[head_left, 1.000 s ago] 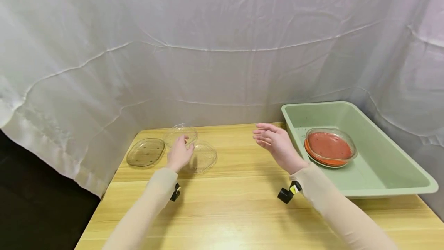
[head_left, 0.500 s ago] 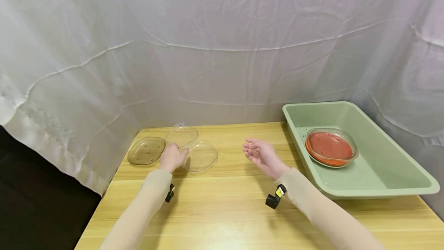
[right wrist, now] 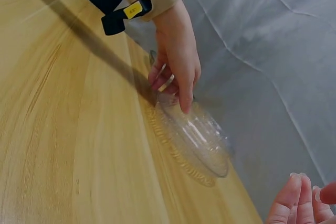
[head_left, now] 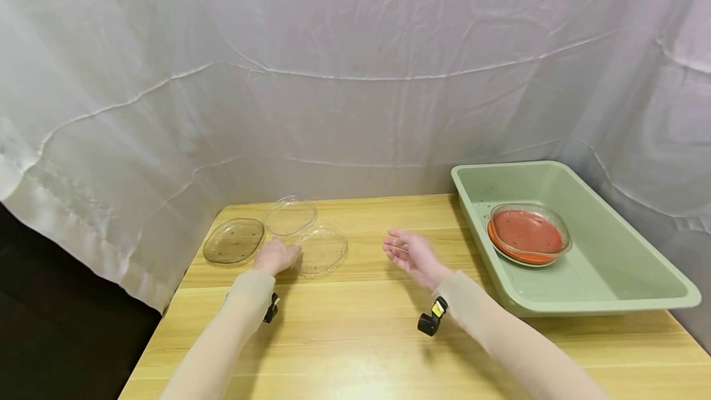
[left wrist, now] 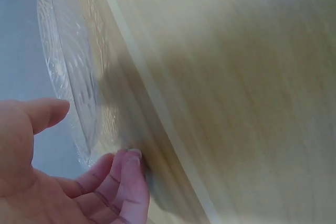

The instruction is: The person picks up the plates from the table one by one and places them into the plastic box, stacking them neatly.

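Observation:
My left hand [head_left: 276, 257] reaches to the left edge of a clear ridged plate [head_left: 324, 250] lying on the table. In the left wrist view a gap shows between thumb and bent fingers, and the clear plate [left wrist: 73, 61] lies just beyond. From the right wrist view, one digit of the left hand [right wrist: 178, 59] overlaps the plate's near rim. A second clear plate [head_left: 289, 215] sits behind, and a brownish see-through plate [head_left: 234, 241] is at the left. My right hand [head_left: 415, 257] holds nothing over the table, its fingers loosely bent and pointing left.
A pale green tub [head_left: 605, 292] stands at the right. Inside it is a stack with a clear dish over a red-orange plate [head_left: 528, 232]. A grey-white curtain [head_left: 355, 122] hangs behind the wooden table [head_left: 344, 338].
My left hand has come down and left to the clear plate's edge. The right hand has moved left and slightly toward me, away from the tub. The plates stay in place.

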`<act>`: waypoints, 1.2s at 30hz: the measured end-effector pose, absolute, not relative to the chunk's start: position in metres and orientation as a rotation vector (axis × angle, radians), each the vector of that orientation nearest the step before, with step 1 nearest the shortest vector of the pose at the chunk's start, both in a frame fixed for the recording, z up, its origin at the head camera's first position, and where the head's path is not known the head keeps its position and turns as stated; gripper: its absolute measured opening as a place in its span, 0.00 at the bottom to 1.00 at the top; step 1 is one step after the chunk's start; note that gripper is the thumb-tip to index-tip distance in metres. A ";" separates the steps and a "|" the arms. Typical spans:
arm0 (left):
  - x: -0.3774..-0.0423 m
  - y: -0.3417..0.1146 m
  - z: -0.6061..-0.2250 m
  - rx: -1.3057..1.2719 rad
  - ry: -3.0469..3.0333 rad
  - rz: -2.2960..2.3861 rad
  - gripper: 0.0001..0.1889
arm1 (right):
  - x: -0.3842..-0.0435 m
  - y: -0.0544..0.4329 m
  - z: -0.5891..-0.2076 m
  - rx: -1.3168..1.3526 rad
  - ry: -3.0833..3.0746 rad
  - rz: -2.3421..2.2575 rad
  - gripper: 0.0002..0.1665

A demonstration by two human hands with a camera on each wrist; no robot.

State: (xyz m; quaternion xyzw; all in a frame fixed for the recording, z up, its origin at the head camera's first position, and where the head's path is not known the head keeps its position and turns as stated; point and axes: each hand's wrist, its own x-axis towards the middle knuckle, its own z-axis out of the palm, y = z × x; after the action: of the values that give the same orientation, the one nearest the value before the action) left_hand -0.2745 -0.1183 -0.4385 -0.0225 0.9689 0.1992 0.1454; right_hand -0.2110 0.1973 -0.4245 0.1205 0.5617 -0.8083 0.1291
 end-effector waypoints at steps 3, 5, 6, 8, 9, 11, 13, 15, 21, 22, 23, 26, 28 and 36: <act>-0.275 -0.120 -0.441 -0.071 2.778 0.567 0.29 | -0.213 0.197 -0.429 0.359 1.641 -2.341 0.35; -0.275 -0.120 -0.442 -0.079 2.769 0.565 0.28 | -0.213 0.196 -0.432 0.363 1.647 -2.332 0.36; -0.275 -0.120 -0.443 -0.084 2.765 0.563 0.28 | -0.214 0.196 -0.433 0.365 1.649 -2.328 0.36; -0.275 -0.121 -0.443 -0.093 2.760 0.560 0.28 | -0.214 0.195 -0.434 0.372 1.650 -2.321 0.37; -0.275 -0.121 -0.444 -0.100 2.758 0.563 0.27 | -0.214 0.195 -0.435 0.373 1.651 -2.316 0.37; -0.275 -0.121 -0.444 -0.112 2.756 0.561 0.27 | -0.215 0.194 -0.435 0.378 1.652 -2.310 0.37; -0.275 -0.120 -0.443 -0.113 2.754 0.563 0.27 | -0.215 0.193 -0.436 0.384 1.650 -2.306 0.36; -0.275 -0.119 -0.443 -0.108 2.754 0.560 0.27 | -0.215 0.192 -0.437 0.386 1.653 -2.298 0.36; -0.277 -0.116 -0.443 -0.097 2.747 0.577 0.25 | -0.213 0.187 -0.439 0.386 1.667 -2.283 0.37; -0.277 -0.115 -0.444 -0.095 2.745 0.579 0.25 | -0.213 0.186 -0.440 0.392 1.668 -2.281 0.37; -0.277 -0.115 -0.444 -0.094 2.743 0.581 0.25 | -0.213 0.186 -0.440 0.397 1.666 -2.281 0.37; -0.278 -0.113 -0.445 -0.077 2.754 0.584 0.24 | -0.212 0.184 -0.443 0.391 1.665 -2.277 0.37; -0.279 -0.112 -0.446 -0.066 2.759 0.594 0.24 | -0.212 0.183 -0.444 0.388 1.670 -2.274 0.36; -0.284 -0.103 -0.455 -0.004 2.776 0.650 0.25 | -0.213 0.178 -0.449 0.385 1.664 -2.281 0.35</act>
State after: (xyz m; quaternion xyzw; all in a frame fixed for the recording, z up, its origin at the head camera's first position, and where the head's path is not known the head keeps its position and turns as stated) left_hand -0.2841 -0.1032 -0.4548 -0.0014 0.9634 0.2257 0.1448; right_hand -0.2126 0.1779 -0.4487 0.1338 0.5778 -0.7919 0.1454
